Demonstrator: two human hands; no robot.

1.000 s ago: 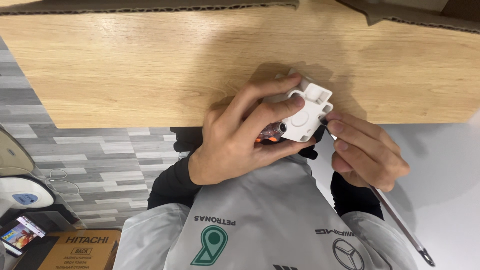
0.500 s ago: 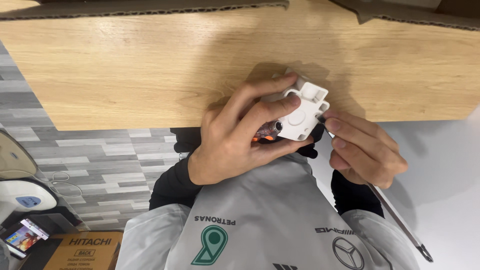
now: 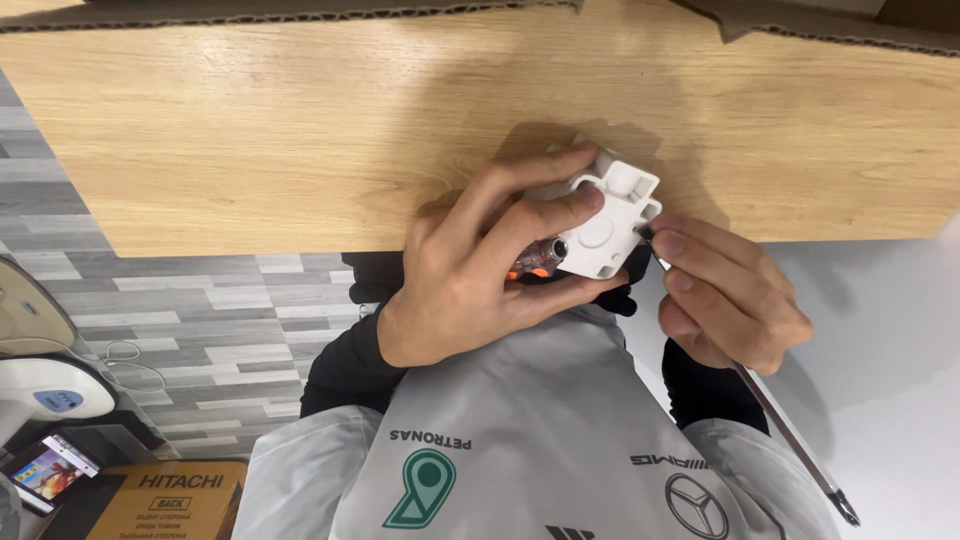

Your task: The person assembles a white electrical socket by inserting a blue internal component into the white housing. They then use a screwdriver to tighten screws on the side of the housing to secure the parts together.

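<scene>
My left hand [image 3: 480, 270] grips a small white plastic housing [image 3: 608, 222] with an orange and metal part showing at its left side. It is held just above the near edge of a light wooden tabletop [image 3: 300, 130]. My right hand [image 3: 725, 295] pinches a thin metal rod [image 3: 790, 440] like a screwdriver. Its tip touches the housing's right edge, and its long shaft trails down to the lower right.
Brown cardboard [image 3: 300, 12] lies along the table's far edge. On the grey plank floor at lower left stand a cardboard box [image 3: 160, 500], a phone with a lit screen [image 3: 50, 470] and a white appliance [image 3: 45, 385]. My grey jacket [image 3: 540, 450] fills the bottom.
Both hands and the white housing stay in nearly the same place; the view has only shifted slightly.
</scene>
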